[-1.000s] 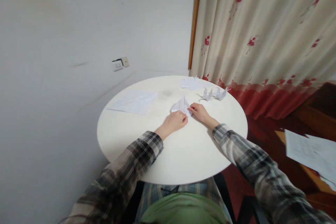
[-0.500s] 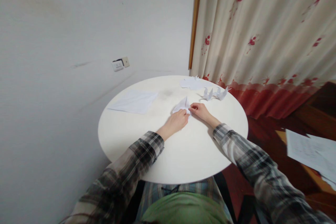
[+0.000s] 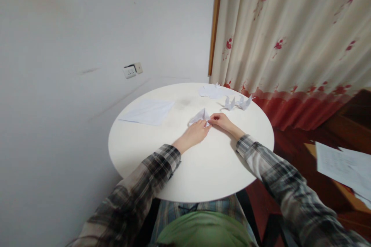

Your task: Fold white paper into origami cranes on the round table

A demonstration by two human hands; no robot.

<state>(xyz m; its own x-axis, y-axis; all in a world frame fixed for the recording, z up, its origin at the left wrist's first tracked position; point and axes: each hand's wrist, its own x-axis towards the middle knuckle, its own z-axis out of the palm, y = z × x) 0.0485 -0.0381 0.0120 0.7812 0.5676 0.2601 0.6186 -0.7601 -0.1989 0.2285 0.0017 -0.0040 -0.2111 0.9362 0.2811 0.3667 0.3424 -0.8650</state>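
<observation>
A small folded white paper piece [image 3: 199,116] lies near the middle of the round white table [image 3: 191,170]. My left hand [image 3: 195,132] rests on its near edge, fingers pressed down on the paper. My right hand [image 3: 222,121] pinches the paper's right corner with closed fingers. Both wrists come out of plaid sleeves and rest on the tabletop.
A flat white sheet [image 3: 147,111] lies at the table's left. Two small folded paper figures [image 3: 237,103] and a crumpled sheet [image 3: 211,91] sit at the far edge. A flowered curtain [image 3: 290,38] hangs on the right, papers [image 3: 344,170] lie on a wooden surface beside it.
The folded paper has been pressed lower and flatter. My left hand has slid slightly forward and to the right onto it; my right hand has moved a little farther away.
</observation>
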